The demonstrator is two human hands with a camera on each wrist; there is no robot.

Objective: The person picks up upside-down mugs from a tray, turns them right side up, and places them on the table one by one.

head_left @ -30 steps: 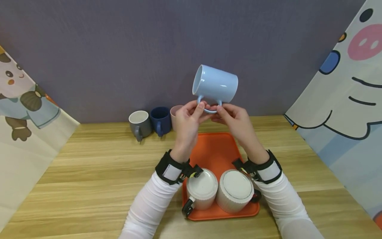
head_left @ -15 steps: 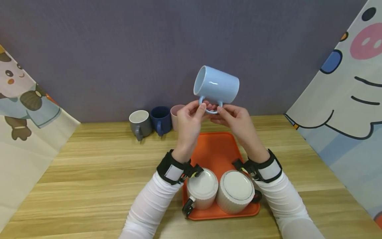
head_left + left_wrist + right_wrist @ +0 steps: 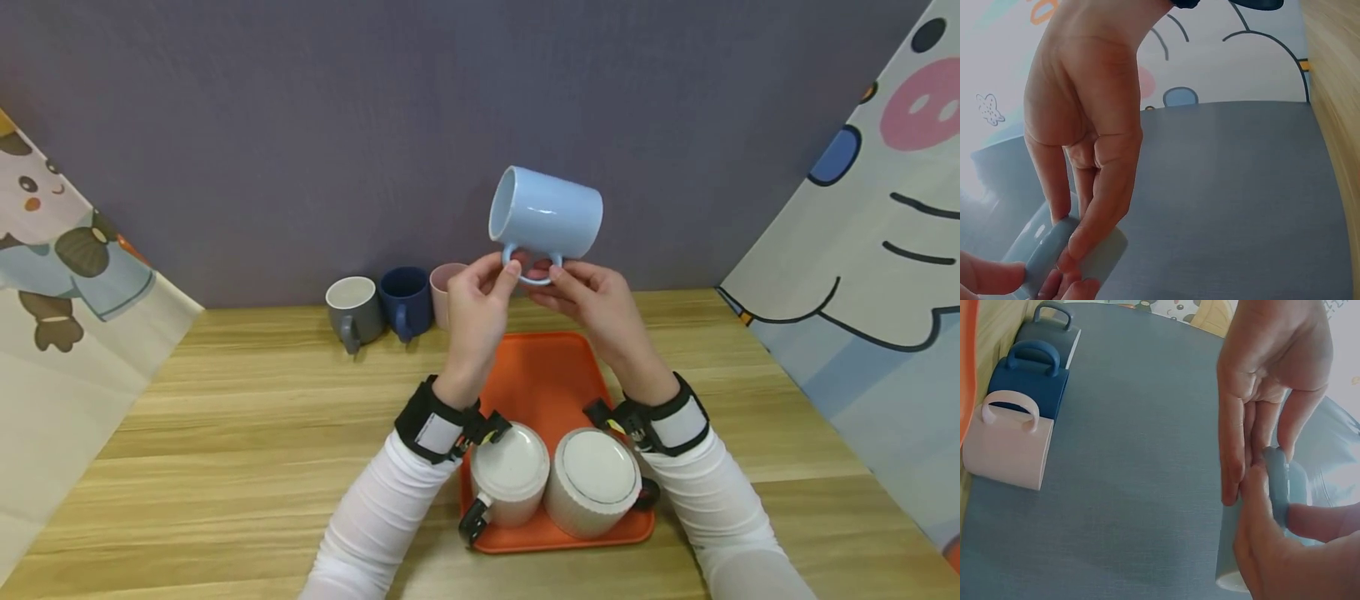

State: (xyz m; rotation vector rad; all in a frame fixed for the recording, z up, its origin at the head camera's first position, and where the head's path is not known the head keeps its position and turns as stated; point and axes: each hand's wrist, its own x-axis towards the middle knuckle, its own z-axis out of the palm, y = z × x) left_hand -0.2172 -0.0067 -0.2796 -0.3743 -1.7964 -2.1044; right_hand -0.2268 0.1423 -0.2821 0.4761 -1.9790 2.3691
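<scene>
A light blue mug (image 3: 551,212) is held up in front of the grey backdrop, lying on its side with its mouth to the left and its handle downward. My left hand (image 3: 477,312) pinches the handle near the rim end between thumb and fingers. At the handle's base end, my right hand (image 3: 603,312) pinches with thumb and fingers. In the left wrist view the handle (image 3: 1044,253) shows between both hands' fingertips. The right wrist view shows the two thumbs on the handle (image 3: 1277,484), with part of the mug body hidden behind the fingers.
An orange tray (image 3: 536,375) below my hands bears two upside-down off-white mugs, one left (image 3: 510,475) and one right (image 3: 592,483), with black handles. Along the backdrop stand a grey mug (image 3: 354,312), a navy mug (image 3: 406,302) and a pink mug (image 3: 441,292).
The light blue mug has shifted very slightly right and down in the head view, with both hands keeping their pinch on its handle. The other mugs and the tray stay in place.
</scene>
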